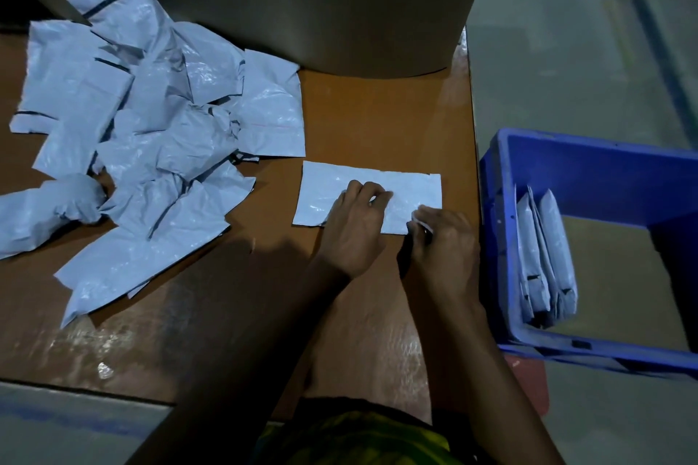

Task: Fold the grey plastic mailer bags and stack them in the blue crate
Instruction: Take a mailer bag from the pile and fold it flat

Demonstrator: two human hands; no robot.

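Left hand (355, 228), knuckles arched, seems to pinch the flat, glossy rectangular mailer bag (377, 177) at mid-frame, while the right hand (443, 243) pinches its crinkled lower-right corner.

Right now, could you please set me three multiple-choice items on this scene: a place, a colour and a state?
1. Where is the blue crate relative to the table? A on it; B beyond its right edge; C behind its far edge.
2. What colour is the table? A white; B green; C brown.
3. How is the bag under the left hand and right hand? A balled up; B flat; C standing upright.
Answers: B, it sits past the right edge; C, bare brown surface shows; B, it lies flat on the table.
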